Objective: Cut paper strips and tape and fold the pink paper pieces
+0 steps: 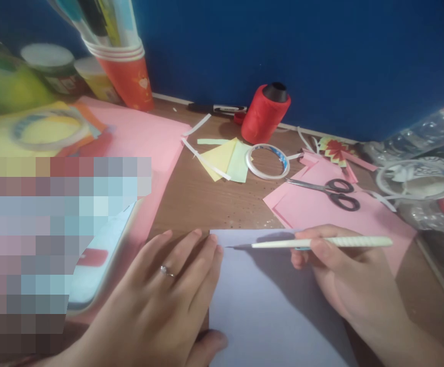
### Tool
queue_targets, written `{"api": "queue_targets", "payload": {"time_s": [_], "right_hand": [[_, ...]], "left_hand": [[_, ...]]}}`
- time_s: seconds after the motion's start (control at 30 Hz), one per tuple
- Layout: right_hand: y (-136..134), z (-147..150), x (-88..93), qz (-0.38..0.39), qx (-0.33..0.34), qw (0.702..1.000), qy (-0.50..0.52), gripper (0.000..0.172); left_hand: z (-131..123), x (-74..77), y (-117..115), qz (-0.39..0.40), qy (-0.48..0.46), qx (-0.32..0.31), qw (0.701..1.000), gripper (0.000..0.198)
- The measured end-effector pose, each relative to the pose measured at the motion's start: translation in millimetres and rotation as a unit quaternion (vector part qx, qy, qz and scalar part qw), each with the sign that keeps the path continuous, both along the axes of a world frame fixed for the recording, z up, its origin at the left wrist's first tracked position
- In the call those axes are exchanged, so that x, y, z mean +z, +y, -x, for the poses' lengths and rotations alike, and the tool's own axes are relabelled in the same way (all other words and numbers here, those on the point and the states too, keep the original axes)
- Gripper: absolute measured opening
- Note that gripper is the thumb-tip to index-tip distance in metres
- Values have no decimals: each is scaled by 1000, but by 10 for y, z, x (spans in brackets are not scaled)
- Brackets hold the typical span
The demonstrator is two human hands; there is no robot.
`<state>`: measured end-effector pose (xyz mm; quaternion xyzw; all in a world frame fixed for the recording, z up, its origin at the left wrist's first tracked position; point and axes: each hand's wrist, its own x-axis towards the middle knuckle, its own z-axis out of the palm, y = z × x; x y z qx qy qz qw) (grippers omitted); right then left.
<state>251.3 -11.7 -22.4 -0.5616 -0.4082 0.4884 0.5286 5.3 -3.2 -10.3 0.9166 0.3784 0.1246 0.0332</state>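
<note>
A pale lilac paper sheet (268, 311) lies on the wooden table at the front. My left hand (164, 300), a ring on one finger, lies flat with fingers stretched out, its fingertips pressing the sheet's left edge. My right hand (344, 275) is closed around a cream pencil (321, 243) that lies almost level, its tip touching the sheet near the top left corner.
Black-handled scissors (329, 191) rest on pink paper (321, 209). A tape ring (267, 161), yellow and green paper pieces (225, 159) and a red thread spool (264, 113) sit behind. An orange cup of pens (126, 71), jars and a phone (100, 260) stand left. Clear plastic packaging (420, 173) lies right.
</note>
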Motion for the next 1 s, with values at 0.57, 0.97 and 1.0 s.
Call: {"api": "queue_targets", "payload": {"time_s": [0.57,0.97,1.0], "right_hand": [[-10,-7,-2,-8,-12,1000,-18,7],[-11,-30,3,-14,-7,1000,-20,7],[-10,-31,2,-15,-7,1000,-21,7]], "left_hand": [[8,-8,1,-9,9,-11,1000,64],[10,4,1,-20,2,-18,1000,61],[11,5,-2,-20,2,-18,1000,61]]}}
